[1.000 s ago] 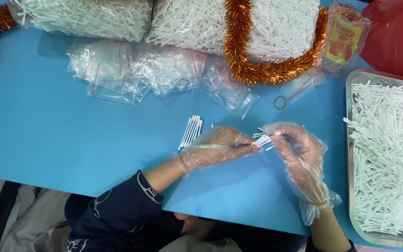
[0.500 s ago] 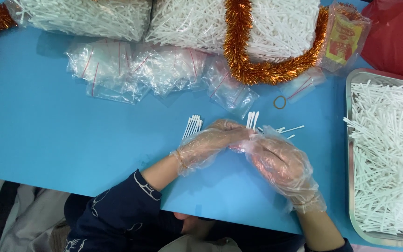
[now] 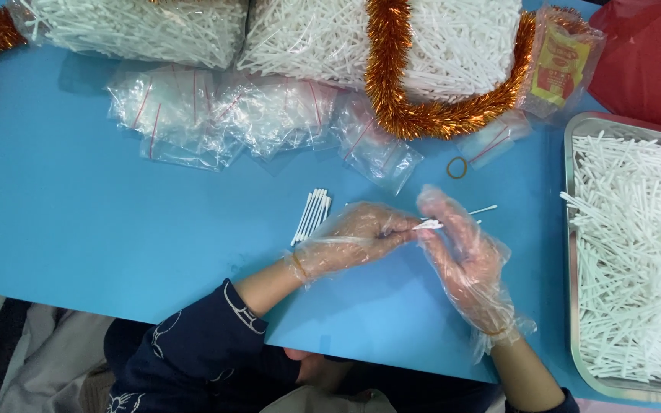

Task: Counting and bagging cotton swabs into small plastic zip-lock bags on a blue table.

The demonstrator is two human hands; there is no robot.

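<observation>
1. Left hand [image 3: 357, 237], in a clear plastic glove, centre of frame, lies low over the blue bench [image 3: 78, 222]; its fingers are pinched together on a small bunch of white cotton swabs [image 3: 427, 225] whose tips poke out to the right.
2. Right hand [image 3: 464, 256], also gloved, just right of the left one; fingers loosely spread, fingertips touching the bunch's free end, not clamped on it.
3. Neat pile of cotton swabs [image 3: 312, 214] on the bench, just upper left of the left hand, laid parallel.
4. A few loose swabs [image 3: 482, 209] lie behind the right hand's fingers.
5. Metal tray [image 3: 571, 252] at the right edge, heaped with white swabs.
6. Two big clear bags of swabs [image 3: 300, 34] along the top edge; orange tinsel garland [image 3: 392, 76] draped over the right one.
7. Empty small zip bags [image 3: 216, 115] with red seal lines, scattered upper centre, below the big bags.
8. Rubber band [image 3: 457, 167] on the bench, above the right hand.
9. Red cloth [image 3: 652, 53] in the upper right corner.
10. Dark blue sleeve [image 3: 200, 344] on the left arm, bottom centre.
</observation>
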